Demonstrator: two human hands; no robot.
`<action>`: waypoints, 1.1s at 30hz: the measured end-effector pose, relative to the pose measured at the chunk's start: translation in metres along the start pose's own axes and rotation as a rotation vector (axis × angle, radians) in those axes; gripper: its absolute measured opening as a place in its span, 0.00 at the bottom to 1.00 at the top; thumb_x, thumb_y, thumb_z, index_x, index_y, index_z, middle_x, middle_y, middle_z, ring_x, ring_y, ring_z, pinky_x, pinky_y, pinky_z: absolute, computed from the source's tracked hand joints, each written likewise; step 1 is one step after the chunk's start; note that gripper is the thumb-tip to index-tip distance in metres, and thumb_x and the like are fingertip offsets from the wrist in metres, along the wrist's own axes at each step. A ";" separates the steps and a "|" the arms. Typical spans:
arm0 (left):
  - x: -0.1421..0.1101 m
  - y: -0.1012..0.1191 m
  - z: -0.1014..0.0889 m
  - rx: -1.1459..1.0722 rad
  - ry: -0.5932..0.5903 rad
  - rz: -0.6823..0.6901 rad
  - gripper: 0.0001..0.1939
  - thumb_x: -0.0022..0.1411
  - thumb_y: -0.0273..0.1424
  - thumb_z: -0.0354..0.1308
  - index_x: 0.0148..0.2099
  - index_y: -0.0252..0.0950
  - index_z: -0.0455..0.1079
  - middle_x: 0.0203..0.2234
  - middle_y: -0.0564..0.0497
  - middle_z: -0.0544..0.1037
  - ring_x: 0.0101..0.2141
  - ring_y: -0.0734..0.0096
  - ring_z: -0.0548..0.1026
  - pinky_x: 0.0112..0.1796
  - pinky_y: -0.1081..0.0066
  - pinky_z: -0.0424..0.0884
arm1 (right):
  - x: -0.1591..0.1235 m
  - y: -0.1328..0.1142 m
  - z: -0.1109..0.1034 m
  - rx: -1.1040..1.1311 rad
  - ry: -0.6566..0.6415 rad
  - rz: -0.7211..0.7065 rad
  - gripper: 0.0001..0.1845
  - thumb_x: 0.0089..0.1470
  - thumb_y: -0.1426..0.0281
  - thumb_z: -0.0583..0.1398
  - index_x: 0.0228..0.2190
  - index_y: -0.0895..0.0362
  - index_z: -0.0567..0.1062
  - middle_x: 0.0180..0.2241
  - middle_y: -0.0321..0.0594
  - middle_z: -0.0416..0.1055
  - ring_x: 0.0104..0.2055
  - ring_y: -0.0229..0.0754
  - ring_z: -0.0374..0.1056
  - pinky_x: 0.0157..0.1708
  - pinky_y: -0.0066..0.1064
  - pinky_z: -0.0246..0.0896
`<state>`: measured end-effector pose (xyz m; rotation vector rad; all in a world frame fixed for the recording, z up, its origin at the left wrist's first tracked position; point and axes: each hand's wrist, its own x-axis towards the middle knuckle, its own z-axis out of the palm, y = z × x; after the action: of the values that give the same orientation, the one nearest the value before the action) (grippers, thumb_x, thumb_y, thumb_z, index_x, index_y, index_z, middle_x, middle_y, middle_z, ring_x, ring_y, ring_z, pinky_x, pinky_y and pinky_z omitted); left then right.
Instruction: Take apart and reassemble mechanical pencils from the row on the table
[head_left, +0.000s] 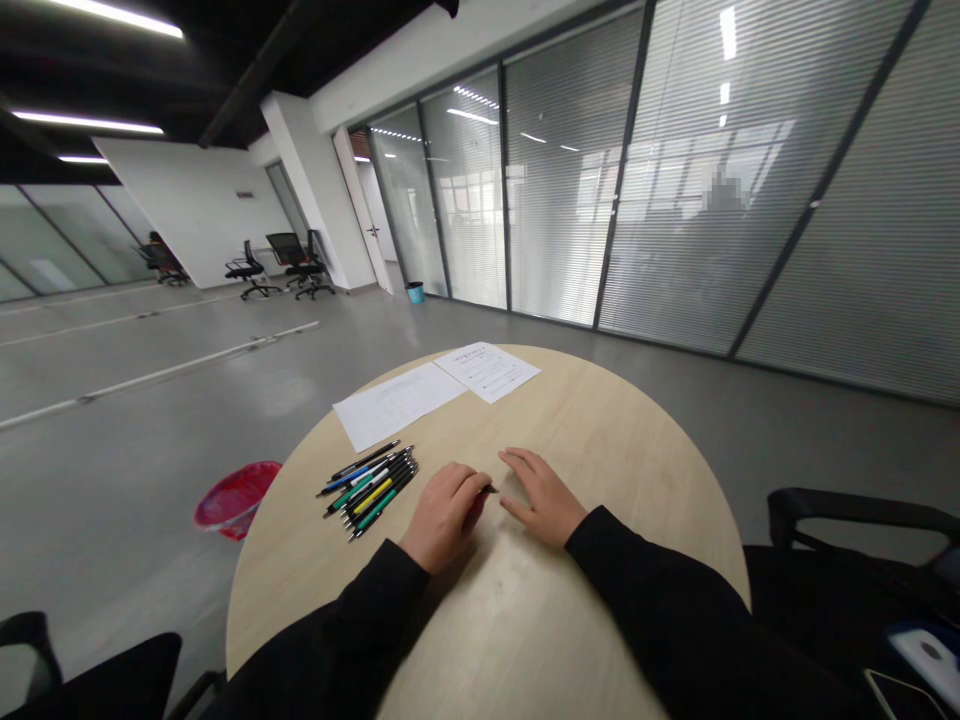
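- Two hands over the table: the left hand pinches one slim dark object between thumb and fingers, most of it hidden by the hand, its tip pointing toward the right hand.
- The right hand holds nothing visible; its thumb and fingers are spread apart, just beside that tip.
- One bundle of pens lies left of the left hand, near but not touching it: roughly ten, overlapping too much for an exact count. At least two show green, one yellow, one blue, others black or white. Any lettering on them is too small to tell.
- Two sheets of paper beyond the pens: the left sheet bears faint lines, the right sheet a heading and several printed lines, none legible.
- One round wooden table under all of these.
- Two bins on the floor: a red bin just beyond the table's left edge, a blue bin near the glass partition.
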<state>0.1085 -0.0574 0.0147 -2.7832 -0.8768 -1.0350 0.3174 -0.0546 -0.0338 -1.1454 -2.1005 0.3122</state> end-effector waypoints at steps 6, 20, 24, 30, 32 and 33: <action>-0.003 0.003 0.013 -0.203 0.002 -0.120 0.06 0.67 0.25 0.48 0.44 0.36 0.66 0.35 0.46 0.73 0.36 0.67 0.71 0.39 0.67 0.69 | 0.002 -0.006 -0.006 -0.038 0.069 -0.096 0.15 0.60 0.70 0.57 0.49 0.57 0.72 0.48 0.48 0.71 0.51 0.49 0.63 0.54 0.44 0.57; -0.011 -0.030 0.019 -0.253 -0.091 -0.413 0.07 0.65 0.33 0.53 0.38 0.36 0.70 0.31 0.50 0.77 0.33 0.68 0.74 0.36 0.69 0.70 | 0.004 0.014 -0.011 -0.069 0.056 -0.003 0.06 0.60 0.70 0.59 0.37 0.57 0.76 0.35 0.43 0.74 0.39 0.43 0.67 0.41 0.35 0.61; -0.010 -0.030 0.017 -0.262 -0.104 -0.431 0.07 0.65 0.33 0.53 0.38 0.36 0.70 0.31 0.50 0.77 0.33 0.68 0.74 0.36 0.69 0.69 | 0.004 0.018 -0.013 -0.052 0.081 0.022 0.05 0.58 0.72 0.60 0.37 0.57 0.76 0.35 0.42 0.74 0.38 0.43 0.68 0.41 0.34 0.62; -0.010 -0.034 0.017 -0.258 -0.126 -0.453 0.08 0.65 0.34 0.53 0.39 0.36 0.70 0.31 0.50 0.77 0.32 0.68 0.74 0.35 0.70 0.68 | 0.003 0.022 -0.015 0.006 0.111 0.064 0.06 0.58 0.71 0.60 0.37 0.56 0.77 0.34 0.41 0.74 0.36 0.42 0.68 0.39 0.34 0.62; -0.010 -0.036 0.016 -0.244 -0.138 -0.465 0.08 0.65 0.34 0.53 0.38 0.36 0.70 0.30 0.50 0.77 0.32 0.68 0.73 0.35 0.70 0.68 | 0.003 0.024 -0.016 0.027 0.117 0.081 0.05 0.58 0.72 0.60 0.36 0.56 0.77 0.33 0.40 0.73 0.35 0.41 0.68 0.39 0.33 0.62; -0.010 -0.037 0.016 -0.239 -0.147 -0.469 0.08 0.65 0.34 0.53 0.38 0.36 0.70 0.30 0.50 0.77 0.32 0.68 0.73 0.34 0.70 0.67 | 0.003 0.025 -0.016 0.034 0.119 0.088 0.05 0.57 0.73 0.60 0.36 0.56 0.77 0.33 0.40 0.73 0.35 0.41 0.67 0.38 0.33 0.62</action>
<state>0.0925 -0.0277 -0.0096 -2.9495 -1.5809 -1.0536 0.3430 -0.0396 -0.0333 -1.2088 -1.9383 0.3124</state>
